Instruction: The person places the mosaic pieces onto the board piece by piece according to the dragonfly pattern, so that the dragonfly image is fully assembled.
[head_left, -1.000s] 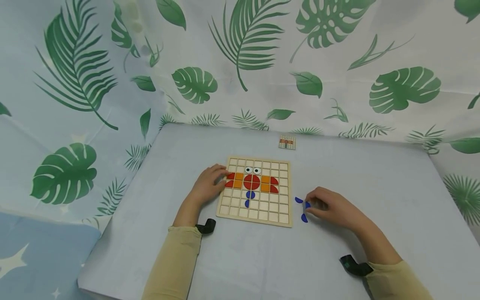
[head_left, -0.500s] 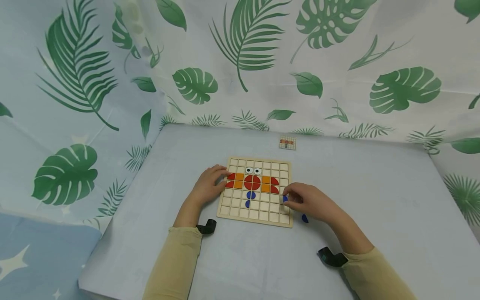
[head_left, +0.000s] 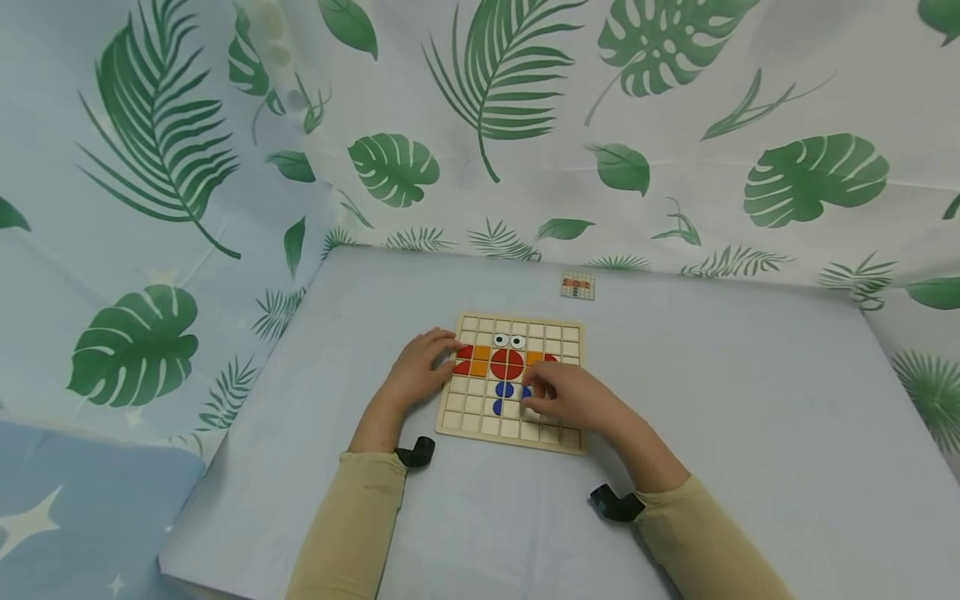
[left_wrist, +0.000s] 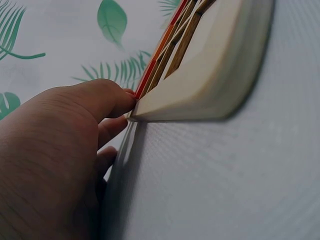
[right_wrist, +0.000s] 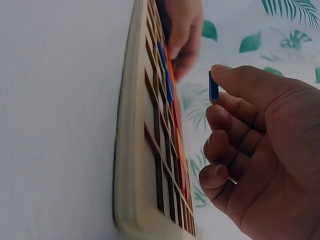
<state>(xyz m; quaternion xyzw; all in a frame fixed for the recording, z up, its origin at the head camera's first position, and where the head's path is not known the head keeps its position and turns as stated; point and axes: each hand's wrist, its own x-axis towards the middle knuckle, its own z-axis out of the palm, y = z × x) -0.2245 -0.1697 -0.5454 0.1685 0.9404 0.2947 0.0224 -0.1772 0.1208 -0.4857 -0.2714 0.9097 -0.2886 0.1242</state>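
A square wooden grid board lies on the table with coloured tiles in its cells. My left hand rests at its left edge, thumb and fingertips touching the rim beside the red tiles. My right hand pinches a blue rounded tile between thumb and index finger, above the board and apart from it. Just left of that tile sit the blue tiles in the grid. A red disc of quarter tiles, orange squares and two eye tiles fill cells above. My right hand hides the board's right part.
Behind the board lies a small card with a similar grid picture. The pale tabletop meets leaf-printed cloth at the back and left. Black wrist devices sit below both hands.
My right hand has picked up a blue tile from the table right of the board and carried it left over the grid. My left hand has stayed at the board's edge.
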